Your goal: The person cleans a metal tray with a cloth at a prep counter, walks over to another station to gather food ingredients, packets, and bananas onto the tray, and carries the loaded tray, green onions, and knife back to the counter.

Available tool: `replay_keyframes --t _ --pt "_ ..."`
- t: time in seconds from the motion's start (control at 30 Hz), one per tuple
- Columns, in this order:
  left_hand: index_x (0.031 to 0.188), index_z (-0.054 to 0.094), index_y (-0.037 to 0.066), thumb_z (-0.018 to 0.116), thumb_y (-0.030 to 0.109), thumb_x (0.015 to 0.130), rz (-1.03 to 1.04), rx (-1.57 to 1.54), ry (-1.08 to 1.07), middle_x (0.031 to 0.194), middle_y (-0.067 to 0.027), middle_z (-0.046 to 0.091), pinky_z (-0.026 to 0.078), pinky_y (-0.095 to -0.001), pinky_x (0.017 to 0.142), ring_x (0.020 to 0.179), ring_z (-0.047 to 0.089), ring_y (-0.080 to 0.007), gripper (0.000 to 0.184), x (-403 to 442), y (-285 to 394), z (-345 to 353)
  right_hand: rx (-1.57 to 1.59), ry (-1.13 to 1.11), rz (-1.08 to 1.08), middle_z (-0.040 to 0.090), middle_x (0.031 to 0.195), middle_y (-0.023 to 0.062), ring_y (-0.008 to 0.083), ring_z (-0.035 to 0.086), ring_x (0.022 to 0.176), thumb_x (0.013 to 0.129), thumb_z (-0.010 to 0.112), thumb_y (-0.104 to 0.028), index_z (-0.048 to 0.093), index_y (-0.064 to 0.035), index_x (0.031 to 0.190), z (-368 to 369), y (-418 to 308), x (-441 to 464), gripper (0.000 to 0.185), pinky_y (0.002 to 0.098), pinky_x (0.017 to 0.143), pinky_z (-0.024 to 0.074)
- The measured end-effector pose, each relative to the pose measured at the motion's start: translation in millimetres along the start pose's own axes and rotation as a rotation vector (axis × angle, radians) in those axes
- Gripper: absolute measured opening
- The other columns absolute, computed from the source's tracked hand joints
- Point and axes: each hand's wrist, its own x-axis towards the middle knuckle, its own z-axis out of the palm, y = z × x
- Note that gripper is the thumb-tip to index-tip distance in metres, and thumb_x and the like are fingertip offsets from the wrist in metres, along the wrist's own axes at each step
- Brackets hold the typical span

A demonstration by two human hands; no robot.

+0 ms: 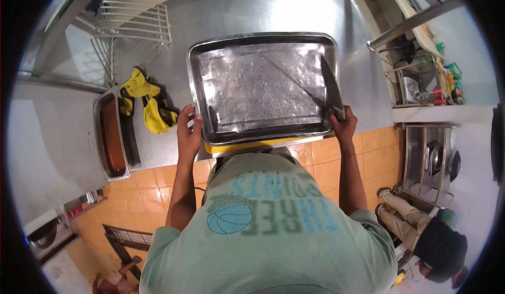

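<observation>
A large rectangular metal tray (252, 89) lies on the steel table, its inside shiny and bare. Under its near edge shows a strip of something yellow (247, 146), perhaps a board. My right hand (344, 124) is closed round the handle of a knife (330, 81), at the tray's right near corner. The dark blade points away from me, over the tray's right rim. At the tray's left rim is my left hand (188, 128), thumb and fingers apart; whether it touches the rim I cannot tell.
Yellow and black gloves or cloths (150, 102) lie left of the tray. A deep metal pan with reddish-brown contents (112, 136) stands further left, below a wire rack (134, 20). A person in a dark shirt (441, 246) is at lower right, another (115, 282) at lower left.
</observation>
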Motion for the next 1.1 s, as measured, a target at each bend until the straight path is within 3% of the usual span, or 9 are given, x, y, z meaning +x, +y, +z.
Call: replay_keyframes --t 0.13,0.17,0.27,0.3,0.4,0.5,0.6,0.7,1.1 --pt "0.126 0.044 0.002 0.058 0.021 0.089 -0.068 -0.029 -0.119 0.113 -0.0095 0.055 0.046 -0.0315 0.081 0.099 0.054 -0.0179 0.044 9 1 4 -0.113 -0.063 0.079 0.064 0.073 0.0117 0.0155 0.059 0.061 0.071 0.073 -0.01 0.062 -0.0013 0.1 -5 -16 5 0.032 0.0288 0.059 0.0476" --pt "0.121 0.047 0.005 0.06 0.021 0.089 0.021 -0.076 -0.073 0.099 -0.0029 0.055 0.045 -0.0253 0.069 0.086 0.052 -0.0109 0.038 12 -10 9 -0.048 -0.041 0.061 0.063 0.072 0.0114 0.0137 0.056 0.06 0.073 0.072 -0.011 0.061 -0.0003 0.097 -9 -21 6 0.029 0.0287 0.058 0.0464" --pt "0.112 0.047 0.01 0.061 0.021 0.089 -0.307 -0.441 -0.174 0.085 0.0039 0.048 0.034 -0.0201 0.057 0.073 0.043 -0.0042 0.029 10 5 1 0.038 0.002 0.211 0.062 0.07 0.0093 0.0101 0.053 0.061 0.073 0.072 -0.011 0.06 0.0001 0.093 -18 -15 -5 0.026 0.0276 0.057 0.0454" --pt "0.104 0.046 0.015 0.061 0.022 0.089 -0.341 -0.508 -0.211 0.079 0.0071 0.04 0.023 -0.0187 0.052 0.066 0.033 -0.0012 0.023 7 16 2 0.027 0.014 0.229 0.062 0.07 0.0084 0.0092 0.053 0.062 0.074 0.072 -0.011 0.06 0.0002 0.092 -24 -15 -11 0.025 0.0273 0.058 0.0453" --pt "0.1 0.044 0.013 0.057 0.023 0.091 -0.265 -0.473 -0.17 0.084 0.0039 0.044 0.032 -0.019 0.062 0.074 0.04 -0.0038 0.019 2 27 12 0.049 0.06 0.267 0.06 0.071 0.0047 0.007 0.051 0.068 0.074 0.071 -0.009 0.06 -0.0001 0.09 -31 -33 -21 0.022 0.026 0.061 0.045" --pt "0.099 0.043 0.01 0.051 0.024 0.093 -0.192 -0.706 -0.196 0.09 0.0001 0.047 0.036 -0.0234 0.079 0.086 0.045 -0.0085 0.017 6 20 13 0.099 0.061 0.376 0.061 0.074 0.0029 0.0077 0.052 0.07 0.071 0.076 -0.009 0.06 -0.0007 0.091 -35 -29 -37 0.026 0.026 0.064 0.0456" --pt "0.099 0.042 0.008 0.047 0.022 0.095 -0.183 -0.753 -0.274 0.095 -0.003 0.048 0.033 -0.0284 0.09 0.096 0.046 -0.0127 0.016 -1 23 5 0.183 0.122 0.473 0.062 0.079 0.0019 0.0093 0.055 0.073 0.07 0.078 -0.01 0.06 -0.0013 0.095 -33 -48 -59 0.032 0.0266 0.066 0.0468" --pt "0.101 0.044 0.006 0.047 0.021 0.095 -0.148 -0.663 -0.324 0.093 -0.0021 0.048 0.033 -0.0264 0.087 0.094 0.045 -0.011 0.016 -5 20 5 0.383 0.195 0.509 0.063 0.084 0.0019 0.0108 0.058 0.076 0.071 0.078 -0.008 0.058 -0.0016 0.102 -32 -40 -82 0.037 0.0261 0.069 0.0483" --pt "0.105 0.045 0.008 0.052 0.019 0.094 -0.111 -0.344 -0.477 0.09 0.0023 0.045 0.033 -0.0223 0.078 0.084 0.04 -0.0063 0.017 25 28 16 0.128 0.161 0.561 0.062 0.075 0.0016 0.0085 0.055 0.07 0.071 0.077 -0.011 0.061 -0.0006 0.092 -43 -47 -64 0.028 0.0251 0.064 0.0455"
